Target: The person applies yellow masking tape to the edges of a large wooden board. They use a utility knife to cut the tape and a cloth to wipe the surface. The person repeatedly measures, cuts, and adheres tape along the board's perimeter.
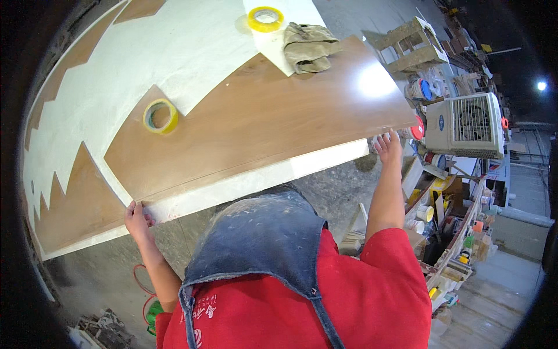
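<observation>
Bent toward the work, someone in a red shirt [250,314] and a dusty denim apron [256,238] faces a broad white worktop [192,41] that runs away to the far left. Along its near side lies a long brown panel [261,116], and from where I stand the step looks like steadying or squaring that panel; any shift would call for both ends moving together, so the sheet doesn't twist. It's smooth and faintly grained, straight along the near edge, stepped and angular at the back, with a lamp's glare near the right end. Another brown piece [75,198], jagged like saw teeth, sits left of it across a pale gap. Over the back edge rests a crumpled drab cloth [311,47]. The left hand [138,220] is curled at the panel's near left corner, the right hand [388,146] narrow at its near right; I can't tell whether either grips. One yellow tape roll [170,123] lies on the panel, another roll [267,27] beyond the cloth.
</observation>
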Demonstrator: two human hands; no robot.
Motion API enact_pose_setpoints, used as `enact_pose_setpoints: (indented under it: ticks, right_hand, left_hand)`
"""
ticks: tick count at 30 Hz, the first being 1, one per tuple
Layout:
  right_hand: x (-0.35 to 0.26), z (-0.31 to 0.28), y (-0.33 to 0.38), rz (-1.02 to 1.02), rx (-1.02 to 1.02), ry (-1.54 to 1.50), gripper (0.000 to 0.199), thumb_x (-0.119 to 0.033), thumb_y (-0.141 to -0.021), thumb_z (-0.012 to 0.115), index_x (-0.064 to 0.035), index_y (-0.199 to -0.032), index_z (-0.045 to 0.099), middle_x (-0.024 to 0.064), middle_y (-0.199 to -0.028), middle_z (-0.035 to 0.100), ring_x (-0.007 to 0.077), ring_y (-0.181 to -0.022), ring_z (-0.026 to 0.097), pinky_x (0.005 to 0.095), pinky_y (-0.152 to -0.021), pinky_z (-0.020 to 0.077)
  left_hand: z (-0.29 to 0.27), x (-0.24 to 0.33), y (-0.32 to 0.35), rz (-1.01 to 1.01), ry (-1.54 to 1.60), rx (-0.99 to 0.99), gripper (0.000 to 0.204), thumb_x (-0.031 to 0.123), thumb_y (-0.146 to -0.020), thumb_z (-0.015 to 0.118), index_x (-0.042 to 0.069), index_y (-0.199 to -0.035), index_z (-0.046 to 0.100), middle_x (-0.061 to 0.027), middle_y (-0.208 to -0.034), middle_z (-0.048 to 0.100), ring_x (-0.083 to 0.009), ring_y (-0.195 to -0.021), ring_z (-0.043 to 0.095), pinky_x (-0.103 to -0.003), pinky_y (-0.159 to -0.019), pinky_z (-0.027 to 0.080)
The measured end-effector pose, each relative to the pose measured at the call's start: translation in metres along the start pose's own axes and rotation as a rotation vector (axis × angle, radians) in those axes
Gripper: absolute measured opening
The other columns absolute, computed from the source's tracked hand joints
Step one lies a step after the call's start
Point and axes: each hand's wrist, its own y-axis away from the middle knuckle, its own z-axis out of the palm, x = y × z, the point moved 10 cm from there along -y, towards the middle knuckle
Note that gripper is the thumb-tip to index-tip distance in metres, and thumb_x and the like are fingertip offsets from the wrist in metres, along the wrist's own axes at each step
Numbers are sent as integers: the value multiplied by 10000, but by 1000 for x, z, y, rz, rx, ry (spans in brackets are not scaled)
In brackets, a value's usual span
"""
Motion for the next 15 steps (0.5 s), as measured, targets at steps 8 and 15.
enact_pose_setpoints:
  ticks: [8,15]
  right_hand:
    - [19,-2,-43,70,121,-82,213,-266,-962,681,-96,-1071,611,61,-922,675,255,-887,667,421,-790,543]
    - [-41,17,-3,-58,132,-75,166,-239,-978,661,-75,-976,638,55,-811,655,182,-690,654,310,-550,501]
  left_hand:
    - [-5,11,9,-21,120,60,149,173,-945,637,56,-1023,586,-17,-773,552,-116,-580,532,-288,-429,420]
    - [-3,39,6,122,292,141,140,121,-954,620,37,-1062,588,-28,-764,547,-116,-558,502,-283,-463,441]
